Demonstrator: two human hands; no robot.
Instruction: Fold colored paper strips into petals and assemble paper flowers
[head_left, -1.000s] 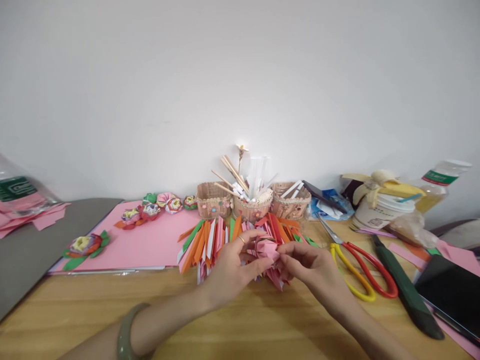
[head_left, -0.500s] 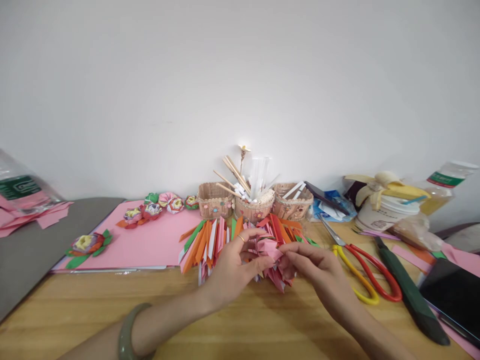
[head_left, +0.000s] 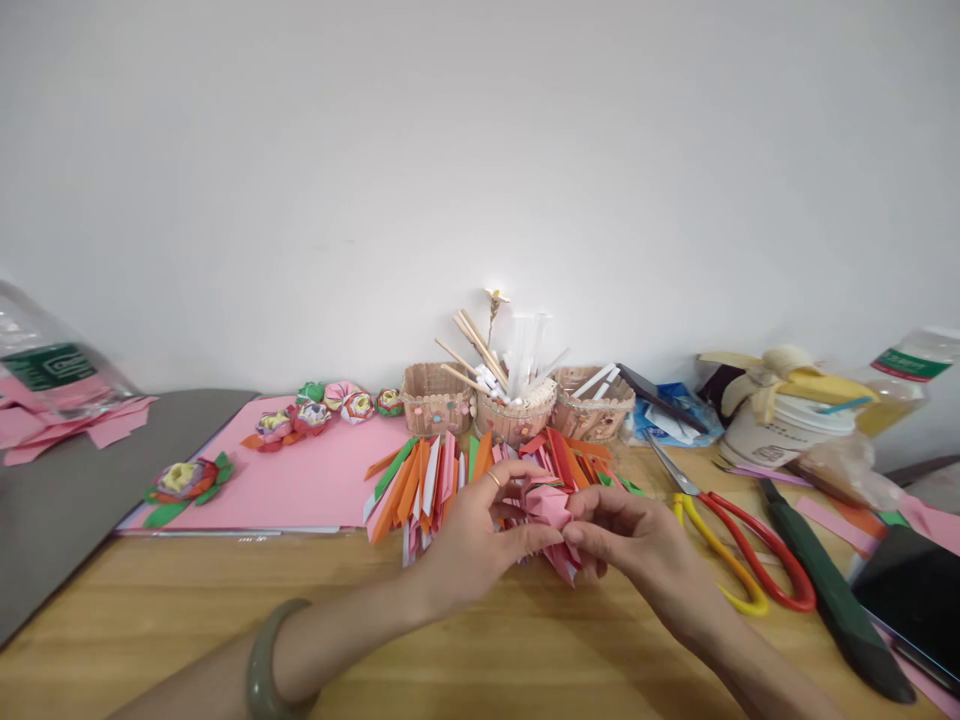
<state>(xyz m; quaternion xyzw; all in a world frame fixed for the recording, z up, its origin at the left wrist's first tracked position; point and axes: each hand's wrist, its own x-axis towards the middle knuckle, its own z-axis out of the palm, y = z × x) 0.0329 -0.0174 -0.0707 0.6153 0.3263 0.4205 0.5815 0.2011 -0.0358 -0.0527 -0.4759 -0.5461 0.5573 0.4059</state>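
Fingers of the left hand pinch the pink paper from its left; those of the right hand pinch its right edge between thumb and fingertips. The paper sits between both sets of fingertips. Strips spread behind the left fingers, baskets stand beyond, and scissors lie right of the right fingers.

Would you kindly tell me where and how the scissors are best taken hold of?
I would grip the red and yellow handles from the near left side: the scissors lie with that end nearest the viewer and the blades toward the wall, while the dark green tool lies close on the right.
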